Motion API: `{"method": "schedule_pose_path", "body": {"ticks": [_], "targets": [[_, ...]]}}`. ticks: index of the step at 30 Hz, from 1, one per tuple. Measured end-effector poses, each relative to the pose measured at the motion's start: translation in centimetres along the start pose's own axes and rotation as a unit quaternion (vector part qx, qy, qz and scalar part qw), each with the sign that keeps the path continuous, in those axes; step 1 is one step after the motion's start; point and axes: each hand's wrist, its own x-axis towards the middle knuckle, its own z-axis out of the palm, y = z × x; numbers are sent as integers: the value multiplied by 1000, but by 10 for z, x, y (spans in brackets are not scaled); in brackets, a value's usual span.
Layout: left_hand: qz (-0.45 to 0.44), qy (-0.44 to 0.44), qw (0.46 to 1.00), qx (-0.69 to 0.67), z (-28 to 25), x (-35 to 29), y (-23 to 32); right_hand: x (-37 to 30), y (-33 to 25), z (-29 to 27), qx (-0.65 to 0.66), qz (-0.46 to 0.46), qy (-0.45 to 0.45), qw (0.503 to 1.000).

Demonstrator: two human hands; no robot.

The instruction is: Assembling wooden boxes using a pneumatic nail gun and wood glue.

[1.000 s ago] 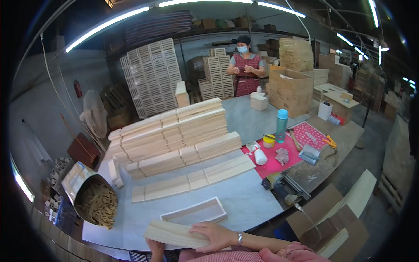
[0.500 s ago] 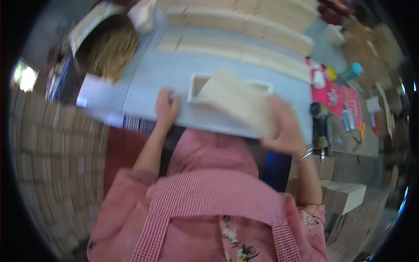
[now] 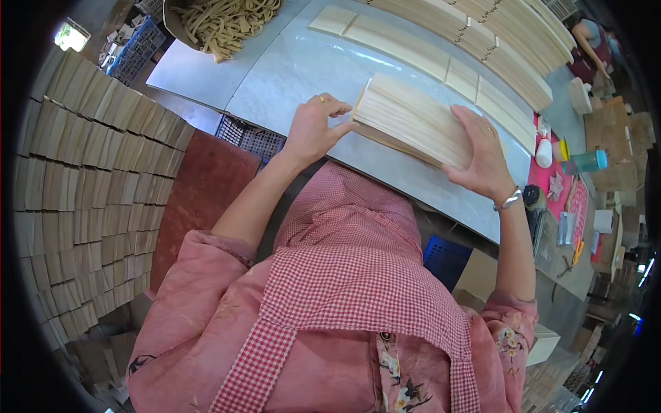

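Note:
A pale wooden panel (image 3: pixel 413 113) with fine lengthwise grain lies over a shallow, long wooden box (image 3: pixel 398 142), whose near side shows as a narrow darker strip below it. My right hand (image 3: pixel 480 155) spans the right end, thumb on the near edge and fingers on the far edge. At the left end, my left hand (image 3: pixel 319 129) has its thumb and fingertips against the corner, gripping it lightly. How the panel sits on the box underneath cannot be made out. Both rest near the front edge of the blue-grey table (image 3: pixel 275 89).
Flat wooden strips (image 3: pixel 399 45) and long stacked rows of boards (image 3: pixel 475 34) lie beyond. A bin of tan strips (image 3: pixel 227 20) stands far left. Right are a white bottle (image 3: pixel 544 153) and teal bottle (image 3: pixel 589 161). Stacked wood (image 3: pixel 89 179) rises at left. Another person (image 3: pixel 589 45) is far right.
The panel, held tilted above the box by my right hand, now lies over it. My left hand has come from the table to the panel's left end. The whole view has turned.

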Motion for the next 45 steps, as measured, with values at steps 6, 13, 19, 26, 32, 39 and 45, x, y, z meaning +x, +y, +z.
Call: {"method": "schedule_pose_path", "body": {"ticks": [6, 13, 19, 26, 32, 39, 45], "targets": [[-6, -22, 996, 88, 21, 29, 3, 27, 40, 6, -10, 0, -37, 999], [144, 28, 953, 264, 20, 18, -3, 19, 72, 45, -29, -118, 4, 993], [97, 33, 937, 333, 23, -6, 6, 16, 54, 48, -37, -61, -93, 993], [92, 14, 937, 337, 29, 13, 26, 22, 73, 42, -48, -93, -78, 991], [94, 26, 941, 323, 28, 21, 37, 39, 52, 24, -26, -73, -64, 995], [58, 1, 954, 295, 22, 3, 17, 14, 49, 50, -82, -66, -32, 994], [34, -16, 977, 210, 17, 13, 23, -84, 69, 17, 52, 194, 304, 931]]}}
